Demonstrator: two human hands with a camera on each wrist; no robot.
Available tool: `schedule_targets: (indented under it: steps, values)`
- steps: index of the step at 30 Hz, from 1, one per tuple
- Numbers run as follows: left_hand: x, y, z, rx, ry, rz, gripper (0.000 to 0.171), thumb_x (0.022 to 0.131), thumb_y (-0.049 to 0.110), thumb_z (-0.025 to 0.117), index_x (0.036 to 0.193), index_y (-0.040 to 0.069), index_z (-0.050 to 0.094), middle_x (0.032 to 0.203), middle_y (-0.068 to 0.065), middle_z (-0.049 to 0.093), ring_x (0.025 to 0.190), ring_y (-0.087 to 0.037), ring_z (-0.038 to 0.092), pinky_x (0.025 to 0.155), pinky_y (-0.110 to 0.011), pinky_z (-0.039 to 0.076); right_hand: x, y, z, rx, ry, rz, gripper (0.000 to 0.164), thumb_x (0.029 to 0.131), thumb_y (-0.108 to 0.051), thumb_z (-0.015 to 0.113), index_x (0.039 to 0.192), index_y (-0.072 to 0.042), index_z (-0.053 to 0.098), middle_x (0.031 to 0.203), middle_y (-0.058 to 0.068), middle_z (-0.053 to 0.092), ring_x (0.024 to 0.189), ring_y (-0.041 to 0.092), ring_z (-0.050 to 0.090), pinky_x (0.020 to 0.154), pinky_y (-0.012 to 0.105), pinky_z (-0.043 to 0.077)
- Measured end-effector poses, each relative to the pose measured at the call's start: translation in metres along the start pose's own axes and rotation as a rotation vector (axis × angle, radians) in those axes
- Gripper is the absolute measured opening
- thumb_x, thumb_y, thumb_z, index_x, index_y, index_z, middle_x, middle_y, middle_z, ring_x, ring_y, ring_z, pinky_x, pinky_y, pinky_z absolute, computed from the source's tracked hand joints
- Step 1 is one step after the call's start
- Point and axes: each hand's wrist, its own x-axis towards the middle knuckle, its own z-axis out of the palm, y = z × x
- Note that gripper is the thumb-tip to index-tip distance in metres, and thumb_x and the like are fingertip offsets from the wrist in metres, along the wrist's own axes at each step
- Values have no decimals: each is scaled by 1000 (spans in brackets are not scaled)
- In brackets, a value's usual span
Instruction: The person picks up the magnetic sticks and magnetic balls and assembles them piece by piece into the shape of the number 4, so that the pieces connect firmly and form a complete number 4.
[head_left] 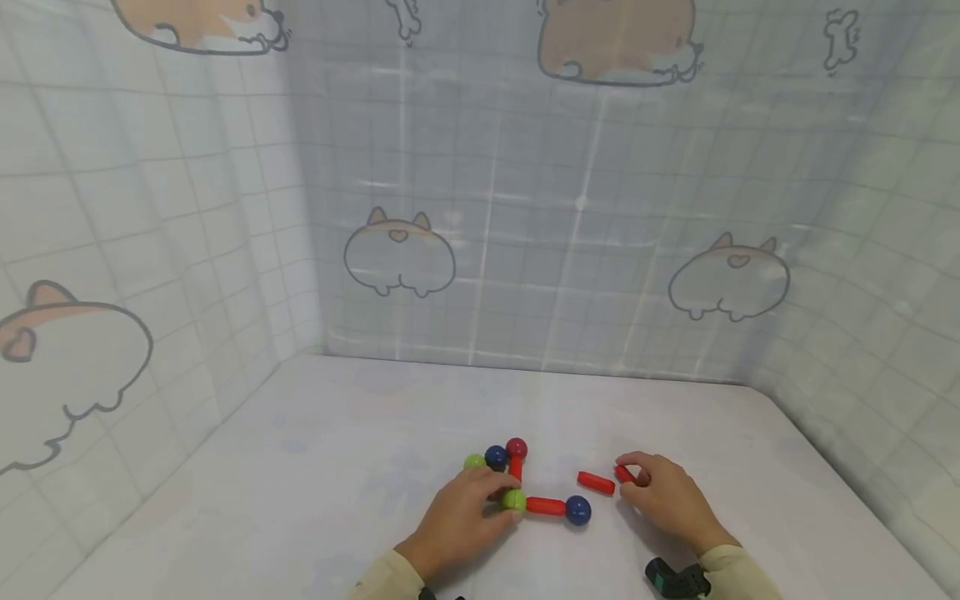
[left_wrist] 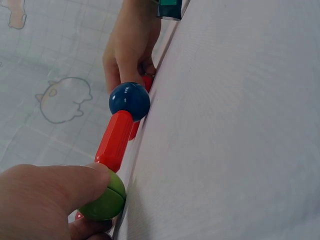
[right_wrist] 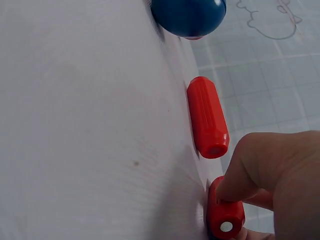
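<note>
My left hand (head_left: pixel 467 515) pinches a green ball (left_wrist: pixel 105 202) between thumb and fingers. From that ball a red rod (head_left: pixel 546 506) runs right to a dark blue ball (head_left: pixel 578 510), and a second red rod (head_left: pixel 515 468) runs away to a red ball (head_left: pixel 517 449). My right hand (head_left: pixel 670 498) grips a loose red rod (right_wrist: pixel 227 215) low at the table surface; a pale round end shows in the right wrist view. Between the hands lies another loose red rod (right_wrist: pixel 207 117), its near end close to the right fingers.
Behind the left hand sit another dark blue ball (head_left: pixel 496 457) and a green ball (head_left: pixel 474 461), partly hidden by the hand. A white table (head_left: pixel 300 467) is enclosed by curtains (head_left: pixel 525 250) printed with cartoon dogs. A dark wrist device (head_left: pixel 677 578) is at the right wrist.
</note>
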Motion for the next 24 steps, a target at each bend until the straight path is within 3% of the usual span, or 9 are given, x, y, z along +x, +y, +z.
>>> schedule_targets:
  steps: [4,12,18,24]
  values:
    - [-2,-1,0,13,-1,3,35,83,41,75,116,30,68,103,19,57,93,-2,52,84,-34,50,-1,2,2,41,3,-8,37,81,-14,70,117,-11,64,77,2,55,68,18,49,58,32,46]
    - [-3,1,1,9,-2,-13,35,82,40,75,115,30,69,100,21,56,91,-1,51,84,-34,51,-2,11,0,210,61,57,41,88,-18,67,125,-6,54,85,4,58,74,19,53,61,31,45]
    - [-3,2,0,11,-2,-3,35,82,40,75,115,30,69,100,21,56,91,-1,51,83,-33,51,-4,7,-1,252,83,72,44,88,-19,67,127,-4,53,86,4,59,75,18,56,65,32,47]
    - [-3,1,-1,10,-1,4,35,82,40,75,115,29,69,100,21,56,91,-1,51,83,-33,51,-3,3,-1,422,81,139,45,92,-24,66,130,-6,51,98,9,62,79,19,61,68,32,54]
